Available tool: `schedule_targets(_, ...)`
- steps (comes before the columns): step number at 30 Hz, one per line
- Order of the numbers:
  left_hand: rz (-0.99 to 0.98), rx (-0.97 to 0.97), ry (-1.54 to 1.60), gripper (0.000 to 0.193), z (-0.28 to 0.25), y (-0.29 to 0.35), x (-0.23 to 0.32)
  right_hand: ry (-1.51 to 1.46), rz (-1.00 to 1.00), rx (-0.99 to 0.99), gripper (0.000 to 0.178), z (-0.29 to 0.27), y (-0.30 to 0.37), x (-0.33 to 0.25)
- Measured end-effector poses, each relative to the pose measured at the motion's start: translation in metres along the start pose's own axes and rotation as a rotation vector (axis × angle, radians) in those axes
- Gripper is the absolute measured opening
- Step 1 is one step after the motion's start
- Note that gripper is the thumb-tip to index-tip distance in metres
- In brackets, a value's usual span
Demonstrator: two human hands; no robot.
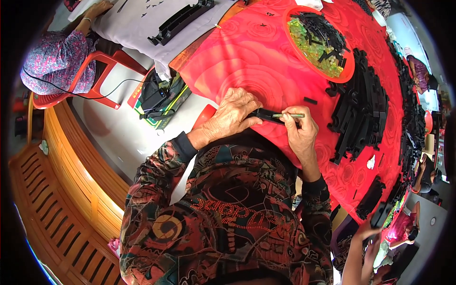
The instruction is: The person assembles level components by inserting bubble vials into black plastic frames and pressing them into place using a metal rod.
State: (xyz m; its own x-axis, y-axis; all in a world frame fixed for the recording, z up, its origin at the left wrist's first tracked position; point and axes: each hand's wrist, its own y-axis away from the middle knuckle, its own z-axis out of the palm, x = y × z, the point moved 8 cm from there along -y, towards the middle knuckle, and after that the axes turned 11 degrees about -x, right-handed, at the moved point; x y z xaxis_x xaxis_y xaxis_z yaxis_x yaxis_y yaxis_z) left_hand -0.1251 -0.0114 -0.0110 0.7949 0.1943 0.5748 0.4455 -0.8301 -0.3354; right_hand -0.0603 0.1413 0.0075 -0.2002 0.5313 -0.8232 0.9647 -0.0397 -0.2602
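At the frame's centre, the left hand (232, 114) has its fingers clasped on a narrow black plastic piece (267, 114) by the red rose-patterned tabletop (237, 61); the right hand's (301, 133) fingers pinch a slim greenish rod (295, 115) over it. Rightward lie heaped long black plastic parts (362, 109).

Parts (327, 40) in basin (350, 67) on table (228, 61), far R; strip pile (361, 109) nearer, R of R hand (302, 129); bag (160, 99) L of table.
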Motion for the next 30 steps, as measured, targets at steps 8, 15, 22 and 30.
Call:
schedule_targets(8,-0.009,-0.008,-0.013,0.041,0.002,0.001,-0.001,0.048,-0.040,-0.014,0.011,0.004,-0.005,-0.007)
schedule_targets(15,-0.011,-0.013,-0.016,0.040,0.001,0.001,0.000,0.160,-0.126,-0.017,0.013,0.008,-0.005,-0.021)
schedule_targets(22,-0.006,-0.003,0.009,0.040,0.002,0.001,-0.001,-0.368,0.016,0.127,0.004,-0.028,-0.001,-0.015)
schedule_targets(30,0.009,0.003,-0.012,0.040,-0.002,0.001,0.001,0.129,0.531,0.043,0.015,-0.130,0.006,0.051)
